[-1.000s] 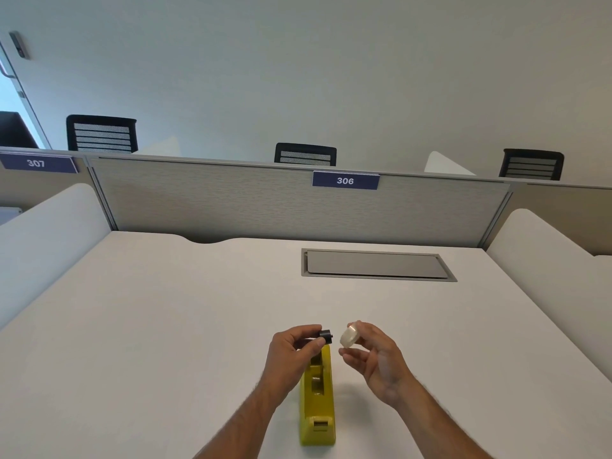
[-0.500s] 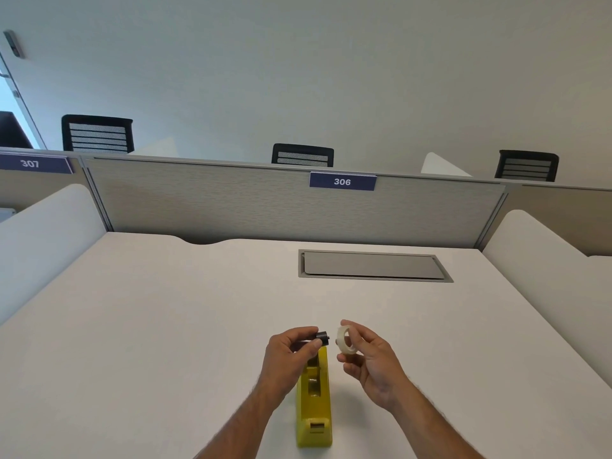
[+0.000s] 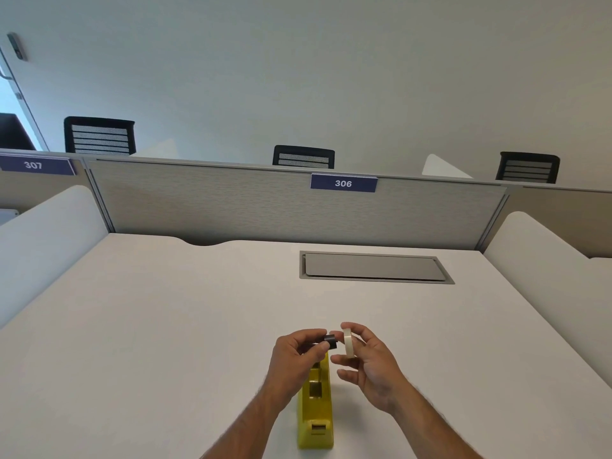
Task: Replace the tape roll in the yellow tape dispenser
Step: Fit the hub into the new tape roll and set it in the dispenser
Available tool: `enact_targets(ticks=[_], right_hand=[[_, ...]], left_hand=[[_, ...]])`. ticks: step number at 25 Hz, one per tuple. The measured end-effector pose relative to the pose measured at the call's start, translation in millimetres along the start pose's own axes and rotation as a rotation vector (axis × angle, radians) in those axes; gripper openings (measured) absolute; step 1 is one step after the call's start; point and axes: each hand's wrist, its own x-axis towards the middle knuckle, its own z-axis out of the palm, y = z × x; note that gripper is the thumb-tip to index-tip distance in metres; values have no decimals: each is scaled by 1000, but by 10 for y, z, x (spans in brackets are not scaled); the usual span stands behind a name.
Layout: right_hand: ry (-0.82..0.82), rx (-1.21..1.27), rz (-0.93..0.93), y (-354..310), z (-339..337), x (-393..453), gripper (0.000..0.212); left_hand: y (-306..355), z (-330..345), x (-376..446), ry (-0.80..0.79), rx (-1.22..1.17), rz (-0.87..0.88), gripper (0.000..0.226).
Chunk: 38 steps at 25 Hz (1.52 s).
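The yellow tape dispenser point(image 3: 316, 415) lies on the white desk near the front edge, its roll bay showing no roll. Above its far end my left hand point(image 3: 294, 359) pinches a small black spool core point(image 3: 330, 341) between thumb and fingers. My right hand point(image 3: 369, 362) holds a whitish tape roll point(image 3: 348, 342) on edge between thumb and fingertips. The core's end points at the roll's hole, a small gap apart.
The white desk point(image 3: 165, 326) has a grey cable hatch point(image 3: 374, 268) set into it at the back right. A grey partition point(image 3: 265, 203) labelled 306 closes the far side, and white side dividers point(image 3: 546, 260) stand left and right.
My right hand turned the tape roll from showing its flat face to standing edge-on, and brought it closer to the black core. My left hand barely moved.
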Motion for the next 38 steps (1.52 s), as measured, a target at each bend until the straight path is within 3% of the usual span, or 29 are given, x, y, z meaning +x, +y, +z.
enact_targets(ticks=[14,19,28,34,38], right_hand=[[61,-246,-127,35,11,10,21],[-13,-157,-106,26,-11,23,18],[-163,-123,-105,15,-49,55,57],[-117,-76,-105,16,10,69,38],[-72,-64,-119,43,40,95,45]], left_hand=[[39,27,-30,-44,86,14,28],[54,18,-30,-37,110,24,28],[57,-30,-24,-48,113,11,28],[49,-33,-16,-37,132,25,26],[41,-33,-25,-23,104,29,26]])
